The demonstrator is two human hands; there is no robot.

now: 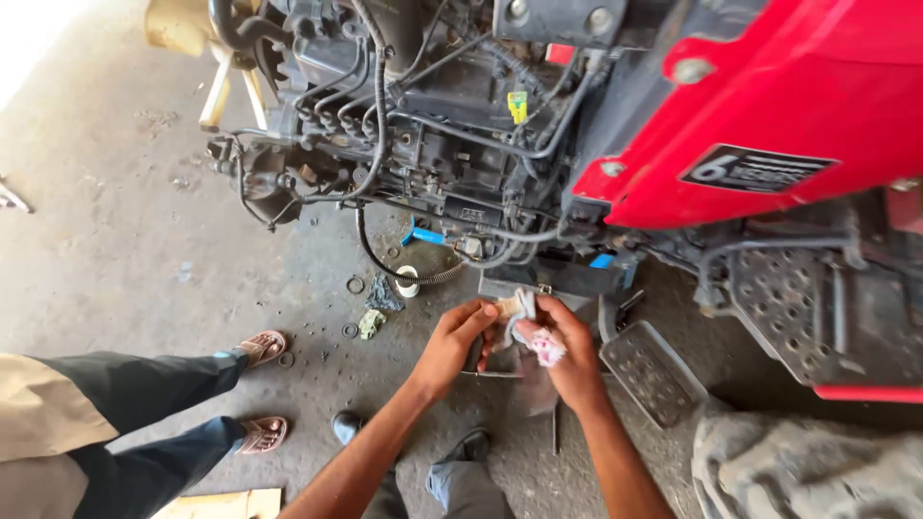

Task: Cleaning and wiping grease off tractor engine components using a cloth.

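Both hands, left hand (pixel 460 338) and right hand (pixel 567 341), pinch a crumpled white-and-pink rag (pixel 535 332) in their fingers around something hidden; a loose grip might drop it onto the gritty concrete floor (pixel 125 240).

The rag (pixel 527 322) bunched between the left hand (pixel 457 341) and right hand (pixel 567 351) hides whatever the fingers (pixel 481 315) enclose; its form cannot be told. The red hood (pixel 769 106) runs off the top and right edges. A second person's legs (pixel 125 404) are cut by the left edge. Small rings and scraps (pixel 361 308) on the floor are too small to identify.
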